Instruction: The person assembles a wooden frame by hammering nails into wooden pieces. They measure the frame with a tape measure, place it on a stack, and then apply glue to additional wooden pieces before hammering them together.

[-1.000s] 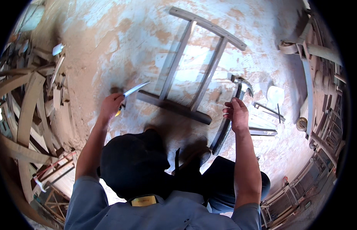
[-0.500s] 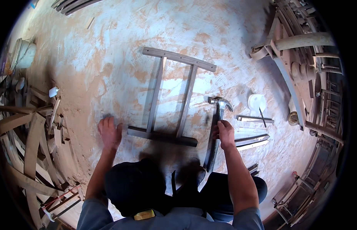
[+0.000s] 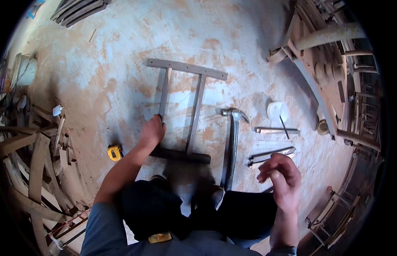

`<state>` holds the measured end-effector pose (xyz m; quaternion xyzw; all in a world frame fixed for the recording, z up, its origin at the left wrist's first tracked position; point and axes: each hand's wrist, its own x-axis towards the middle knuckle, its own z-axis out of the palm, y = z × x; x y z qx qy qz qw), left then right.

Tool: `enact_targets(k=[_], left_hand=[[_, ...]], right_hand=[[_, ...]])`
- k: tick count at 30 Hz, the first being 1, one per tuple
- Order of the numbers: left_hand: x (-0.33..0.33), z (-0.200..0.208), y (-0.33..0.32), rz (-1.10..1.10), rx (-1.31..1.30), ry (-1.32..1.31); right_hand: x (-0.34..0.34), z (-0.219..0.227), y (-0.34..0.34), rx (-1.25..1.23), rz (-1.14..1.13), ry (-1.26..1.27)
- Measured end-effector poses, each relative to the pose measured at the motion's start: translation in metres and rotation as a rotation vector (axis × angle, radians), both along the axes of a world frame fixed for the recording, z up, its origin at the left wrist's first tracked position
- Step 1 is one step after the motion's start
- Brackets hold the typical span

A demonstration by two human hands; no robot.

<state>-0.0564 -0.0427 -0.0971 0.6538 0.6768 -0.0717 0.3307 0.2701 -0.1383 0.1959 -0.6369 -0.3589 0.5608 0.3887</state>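
Observation:
An H-shaped wooden frame (image 3: 199, 106), two rails joined by two rungs, lies on the floor in front of me. My left hand (image 3: 153, 131) is closed around the lower part of its left rung. To the right of the frame lies a claw hammer (image 3: 231, 149), head away from me, with no hand on it. My right hand (image 3: 283, 177) is raised beyond the hammer with loosely curled fingers and a gap at the thumb; nothing shows in it. Beneath its fingertips are thin wooden strips (image 3: 273, 153). A yellow tape measure (image 3: 115, 152) sits left of my left forearm.
A white round container (image 3: 277, 112) with a dark stick stands right of the hammer, near more strips (image 3: 277, 130). Wooden parts (image 3: 38, 166) are heaped along the left. Timber furniture pieces (image 3: 318, 85) crowd the right. Dark curved slats (image 3: 81, 10) lie at the far left.
My right hand has let go of the hammer and moved right. My left hand has moved right onto the frame's rung, and the tape measure shows where that hand was. The view has shifted slightly.

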Motion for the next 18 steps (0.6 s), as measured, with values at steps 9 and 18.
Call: enact_targets(k=[9,18], left_hand=[[0.016,0.066,0.025,0.197,-0.053,-0.010],[0.032,0.249,0.061,0.411,-0.063,-0.028]], right_hand=[[-0.025,0.017,-0.036,-0.064,0.014,0.136],[-0.047,0.041,-0.080,-0.077,0.230,-0.232]])
